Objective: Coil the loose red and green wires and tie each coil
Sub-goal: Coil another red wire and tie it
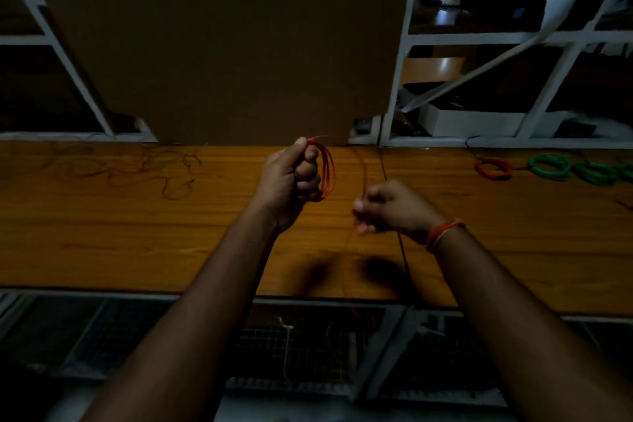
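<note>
Red wire being coiled above the bench (137,250).
The left hand (291,181) grips a red coil (327,169) just above centre; the right hand (387,207), at 3 o'clock of it, pinches the loose red wire (363,175). Tied red and green coils (561,166) lie at 2 o'clock.

Upright red wire coil (327,168), tail (363,178) trailing

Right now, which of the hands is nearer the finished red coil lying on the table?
Right. The right hand, pinching the loose red wire, sits left of the finished red coil and nearer the person. The left hand, gripping the coil being wound, is farther left.
</note>
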### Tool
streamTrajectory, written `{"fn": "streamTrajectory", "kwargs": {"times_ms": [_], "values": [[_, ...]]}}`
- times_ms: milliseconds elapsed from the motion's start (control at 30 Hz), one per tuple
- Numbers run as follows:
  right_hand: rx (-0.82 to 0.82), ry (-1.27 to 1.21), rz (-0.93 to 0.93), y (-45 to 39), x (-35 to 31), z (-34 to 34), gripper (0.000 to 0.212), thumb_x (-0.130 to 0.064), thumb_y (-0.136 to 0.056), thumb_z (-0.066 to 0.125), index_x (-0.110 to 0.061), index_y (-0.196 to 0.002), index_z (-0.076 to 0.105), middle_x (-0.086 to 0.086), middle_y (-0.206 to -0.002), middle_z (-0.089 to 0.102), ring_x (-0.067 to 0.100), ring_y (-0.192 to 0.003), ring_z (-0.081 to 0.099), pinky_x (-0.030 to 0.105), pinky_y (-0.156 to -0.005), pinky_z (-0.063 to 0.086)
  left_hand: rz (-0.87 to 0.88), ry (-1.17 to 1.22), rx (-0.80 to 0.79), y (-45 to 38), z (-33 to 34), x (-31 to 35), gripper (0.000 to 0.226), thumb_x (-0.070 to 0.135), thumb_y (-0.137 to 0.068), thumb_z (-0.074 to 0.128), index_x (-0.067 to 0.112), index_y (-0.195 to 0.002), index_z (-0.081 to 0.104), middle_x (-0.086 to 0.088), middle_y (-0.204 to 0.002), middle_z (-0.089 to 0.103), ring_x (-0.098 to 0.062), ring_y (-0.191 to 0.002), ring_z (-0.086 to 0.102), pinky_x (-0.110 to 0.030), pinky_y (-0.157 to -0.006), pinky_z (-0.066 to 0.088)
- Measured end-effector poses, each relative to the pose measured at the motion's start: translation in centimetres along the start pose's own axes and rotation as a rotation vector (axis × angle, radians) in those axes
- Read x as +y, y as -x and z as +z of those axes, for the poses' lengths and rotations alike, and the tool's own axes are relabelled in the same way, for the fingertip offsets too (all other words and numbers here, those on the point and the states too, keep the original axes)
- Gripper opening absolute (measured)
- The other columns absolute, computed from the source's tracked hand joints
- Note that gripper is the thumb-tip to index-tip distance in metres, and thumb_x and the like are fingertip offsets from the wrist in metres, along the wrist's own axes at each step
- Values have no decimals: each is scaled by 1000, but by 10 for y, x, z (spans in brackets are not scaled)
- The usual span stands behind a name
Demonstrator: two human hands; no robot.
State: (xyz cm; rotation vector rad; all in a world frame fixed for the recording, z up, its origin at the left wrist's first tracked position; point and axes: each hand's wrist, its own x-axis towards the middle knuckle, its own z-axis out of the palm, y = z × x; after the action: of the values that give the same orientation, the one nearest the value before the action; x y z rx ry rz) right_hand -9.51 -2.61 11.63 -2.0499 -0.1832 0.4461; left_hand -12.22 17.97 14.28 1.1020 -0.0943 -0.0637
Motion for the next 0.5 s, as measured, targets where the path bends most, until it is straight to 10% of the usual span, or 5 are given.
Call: {"fn": "streamTrajectory", "kwargs": {"times_ms": [67,200,500], "values": [[-73,8,27,12,6,-12,16,-23,-103,53,-13,-103,66,8,-99,70,15,-80,68,27,-68,54,8,5,11,11,10,-4,34,34,-107,39,20,-79,53,8,-58,30,-15,-55,11,-29,-51,12],[384,-30,-145,41,33,-38,21,-27,-106,48,-21,-102,68,0,-101,66,16,-94,62,35,-83,52,13,64,45,45,52,-32,35,35,-109,36,20,-81,52,9,-56,30,-9,-46,20,-27,-48,13],[229,-207,-206,93,102,-35,8,-21,-99,64,-17,-105,68,5,-89,65,19,-77,61,35,-68,56,21,347,143,83,90,-40,37,36,-109,34,20,-79,49,10,-49,28,-4,-38,23,-19,-41,14]]}}
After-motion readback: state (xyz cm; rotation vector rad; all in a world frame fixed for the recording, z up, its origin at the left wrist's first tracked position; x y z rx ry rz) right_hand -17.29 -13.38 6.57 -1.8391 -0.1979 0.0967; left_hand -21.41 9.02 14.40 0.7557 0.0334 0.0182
